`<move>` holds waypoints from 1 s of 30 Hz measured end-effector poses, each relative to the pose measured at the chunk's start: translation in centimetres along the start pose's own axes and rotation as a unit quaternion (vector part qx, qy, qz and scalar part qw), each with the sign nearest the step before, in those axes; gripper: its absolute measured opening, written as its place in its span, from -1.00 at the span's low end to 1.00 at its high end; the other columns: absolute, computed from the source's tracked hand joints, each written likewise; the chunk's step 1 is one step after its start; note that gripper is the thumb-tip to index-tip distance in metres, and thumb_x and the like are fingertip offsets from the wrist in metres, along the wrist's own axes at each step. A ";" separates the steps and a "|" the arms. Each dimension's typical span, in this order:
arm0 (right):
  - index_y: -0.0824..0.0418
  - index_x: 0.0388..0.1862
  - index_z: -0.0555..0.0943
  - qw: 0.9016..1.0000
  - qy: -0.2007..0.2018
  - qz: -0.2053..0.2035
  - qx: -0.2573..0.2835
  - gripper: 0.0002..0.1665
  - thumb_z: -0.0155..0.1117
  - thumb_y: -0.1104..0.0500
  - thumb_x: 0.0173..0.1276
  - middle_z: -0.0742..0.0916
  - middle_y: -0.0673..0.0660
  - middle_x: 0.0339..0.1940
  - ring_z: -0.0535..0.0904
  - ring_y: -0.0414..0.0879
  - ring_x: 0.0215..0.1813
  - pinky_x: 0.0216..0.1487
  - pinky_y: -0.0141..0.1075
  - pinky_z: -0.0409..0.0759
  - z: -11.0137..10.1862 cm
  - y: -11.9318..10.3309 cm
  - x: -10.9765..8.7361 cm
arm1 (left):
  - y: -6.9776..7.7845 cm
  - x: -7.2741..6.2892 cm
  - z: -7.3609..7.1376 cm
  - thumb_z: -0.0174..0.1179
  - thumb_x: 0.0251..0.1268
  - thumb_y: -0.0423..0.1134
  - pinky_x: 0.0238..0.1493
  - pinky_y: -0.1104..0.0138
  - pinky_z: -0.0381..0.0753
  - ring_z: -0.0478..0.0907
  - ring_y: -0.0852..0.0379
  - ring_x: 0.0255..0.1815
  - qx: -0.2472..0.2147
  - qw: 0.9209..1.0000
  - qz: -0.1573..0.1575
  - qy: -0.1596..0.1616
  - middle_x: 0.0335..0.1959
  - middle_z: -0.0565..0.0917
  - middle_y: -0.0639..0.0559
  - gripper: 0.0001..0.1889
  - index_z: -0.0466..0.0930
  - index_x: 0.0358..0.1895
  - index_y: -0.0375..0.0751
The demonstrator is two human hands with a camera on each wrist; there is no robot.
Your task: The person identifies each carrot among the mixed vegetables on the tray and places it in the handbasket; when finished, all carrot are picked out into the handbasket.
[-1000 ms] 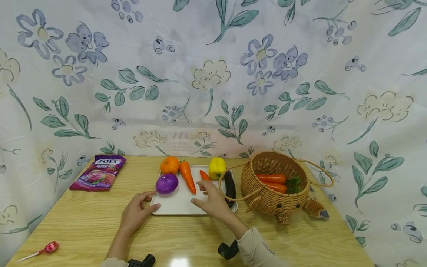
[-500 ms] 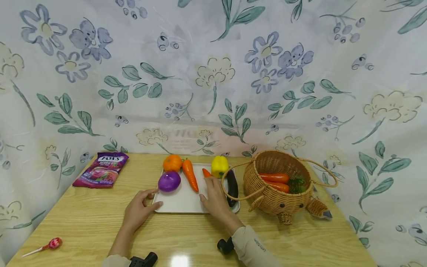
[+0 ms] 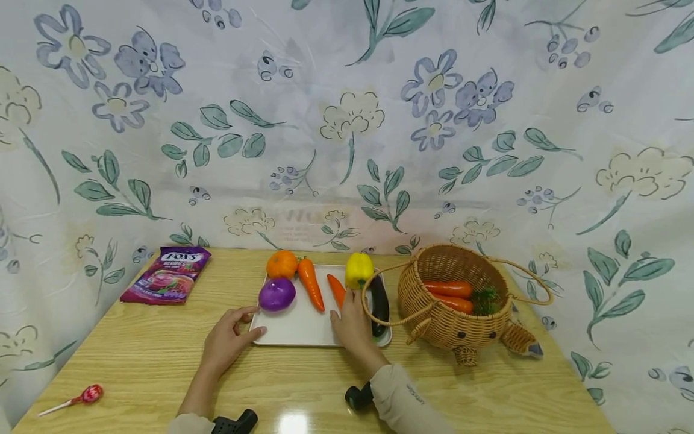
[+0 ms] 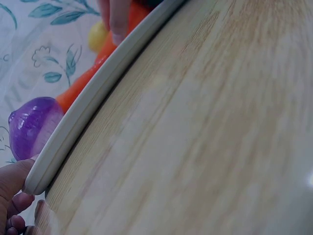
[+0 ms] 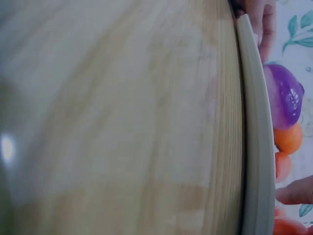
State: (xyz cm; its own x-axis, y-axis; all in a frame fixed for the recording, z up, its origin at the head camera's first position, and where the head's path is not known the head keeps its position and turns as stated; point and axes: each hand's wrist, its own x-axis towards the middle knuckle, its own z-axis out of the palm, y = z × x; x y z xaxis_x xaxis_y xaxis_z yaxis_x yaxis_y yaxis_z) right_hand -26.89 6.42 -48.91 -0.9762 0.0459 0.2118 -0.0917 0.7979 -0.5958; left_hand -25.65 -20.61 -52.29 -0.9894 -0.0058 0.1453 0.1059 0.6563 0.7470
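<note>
My left hand (image 3: 225, 340) grips the left edge of a white tray (image 3: 295, 333), thumb at the rim and fingers around the outside, as the left wrist view shows. On the tray's right part, my right hand (image 3: 355, 328) holds a carrot (image 3: 336, 290) between thumb and fingers; its lower end is hidden by the hand. Left of it lies a second carrot (image 3: 311, 286). A purple onion-like vegetable (image 3: 277, 295) and an orange fruit (image 3: 282, 264) sit at the tray's left. A yellow bell pepper (image 3: 359, 269) and a dark eggplant (image 3: 381, 304) are at its right.
A wicker basket (image 3: 434, 319) with carrots inside stands right of the tray; its looped handle (image 3: 364, 301) reaches over the tray's right side. A purple candy bag (image 3: 165, 277) lies back left, a lollipop (image 3: 92, 393) front left. A patterned cloth (image 3: 303, 120) hangs behind the table.
My right hand has come down onto the right carrot, whose tip has shifted slightly left. My left hand stays at the tray's edge. The head view has shifted a little.
</note>
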 end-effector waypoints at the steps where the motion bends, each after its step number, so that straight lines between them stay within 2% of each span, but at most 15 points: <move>1: 0.50 0.38 0.33 1.000 0.000 0.008 0.002 -0.25 0.38 0.19 0.33 0.46 0.38 0.29 0.49 0.22 0.27 0.20 0.01 0.54 0.1 0.0 0.0 | 0.0 0.0 0.0 0.42 0.14 0.05 -0.33 0.34 0.26 0.33 0.20 -0.32 0.000 1.000 0.000 0.000 -0.09 0.58 -0.02 -0.45 0.61 0.19 -0.04; 6: 0.49 0.32 0.41 0.999 0.012 0.035 0.003 -0.36 0.33 0.19 0.37 0.52 0.42 0.24 0.58 0.23 0.12 0.07 0.05 0.59 0.3 0.2 0.0 | 0.1 0.0 0.1 0.43 0.14 0.05 -0.33 0.35 0.27 0.35 0.20 -0.32 0.002 1.000 0.002 0.002 -0.09 0.59 -0.02 -0.45 0.61 0.20 -0.04; 14: 0.48 0.33 0.43 0.998 0.025 0.043 0.036 -0.39 0.31 0.23 0.38 0.52 0.49 0.27 0.59 0.29 0.14 0.12 0.09 0.57 0.6 0.3 -0.3 | 0.1 0.0 0.0 0.43 0.13 0.05 -0.33 0.35 0.28 0.35 0.20 -0.32 0.003 1.000 0.002 0.001 -0.09 0.59 -0.01 -0.45 0.61 0.20 -0.04; 22: 0.46 0.29 0.46 0.997 0.053 0.020 0.051 -0.42 0.33 0.25 0.35 0.57 0.46 0.18 0.59 0.32 0.15 0.11 0.09 0.58 0.1 -0.3 -1.0 | 0.2 0.0 -0.1 0.42 0.14 0.05 -0.33 0.36 0.29 0.35 0.20 -0.32 0.003 1.000 0.004 0.001 -0.09 0.59 -0.01 -0.45 0.61 0.20 -0.04; 30: 0.49 0.27 0.47 0.996 0.053 0.004 0.065 -0.43 0.33 0.28 0.33 0.60 0.41 0.11 0.60 0.27 0.12 0.13 0.07 0.57 -0.1 -0.3 -1.4 | 0.2 -0.1 -0.1 0.43 0.14 0.05 -0.33 0.36 0.27 0.34 0.20 -0.32 0.000 1.000 0.005 0.000 -0.11 0.58 -0.01 -0.45 0.61 0.19 -0.05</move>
State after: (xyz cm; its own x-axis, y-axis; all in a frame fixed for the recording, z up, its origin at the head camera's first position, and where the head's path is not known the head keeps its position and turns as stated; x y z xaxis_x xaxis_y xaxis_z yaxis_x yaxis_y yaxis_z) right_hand -25.51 6.16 -48.98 -0.9514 0.1198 0.2836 -0.1162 0.7132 -0.6913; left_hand -25.54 -20.60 -52.11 -0.9883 -0.0002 0.1523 0.1148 0.6564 0.7456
